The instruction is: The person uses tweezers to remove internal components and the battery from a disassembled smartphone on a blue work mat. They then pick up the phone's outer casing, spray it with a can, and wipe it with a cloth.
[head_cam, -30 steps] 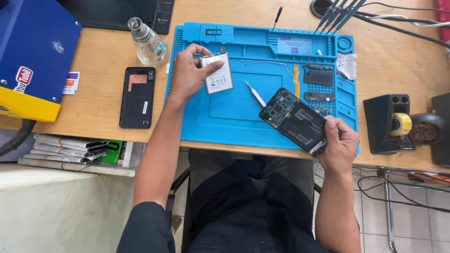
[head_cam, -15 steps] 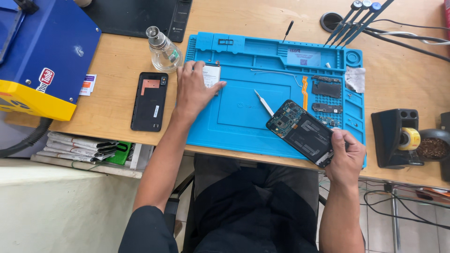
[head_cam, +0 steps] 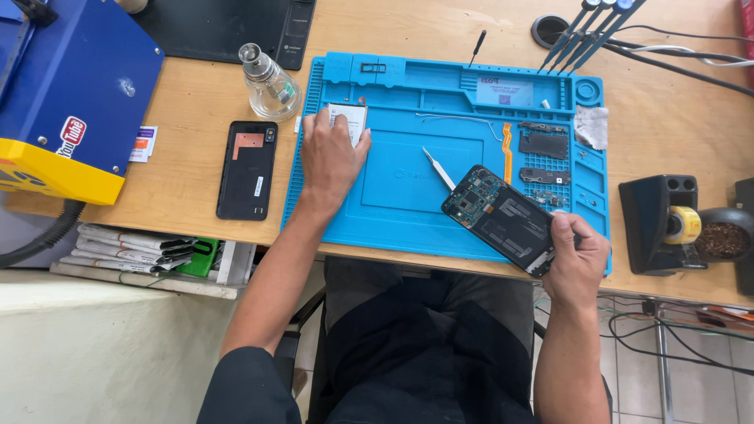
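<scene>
My left hand (head_cam: 331,155) lies palm down over a white flat battery (head_cam: 349,122) at the upper left of the blue repair mat (head_cam: 408,196). My right hand (head_cam: 577,255) grips the lower end of an opened black phone (head_cam: 503,216) with its circuit board exposed, held tilted over the mat's front right edge. Metal tweezers (head_cam: 438,169) lie on the mat just left of the phone. Small removed phone parts (head_cam: 542,145) sit in the mat's right compartments.
A black phone back cover (head_cam: 247,169) and a glass bottle (head_cam: 269,74) sit left of the mat. A blue and yellow machine (head_cam: 63,94) fills the left. Screwdrivers (head_cam: 589,23), cables, a solder holder (head_cam: 664,224) and a tip cleaner (head_cam: 722,239) are on the right.
My left hand has carried the white battery from above the mat down to its upper left corner and now lies flat over it. My right hand keeps hold of the phone.
</scene>
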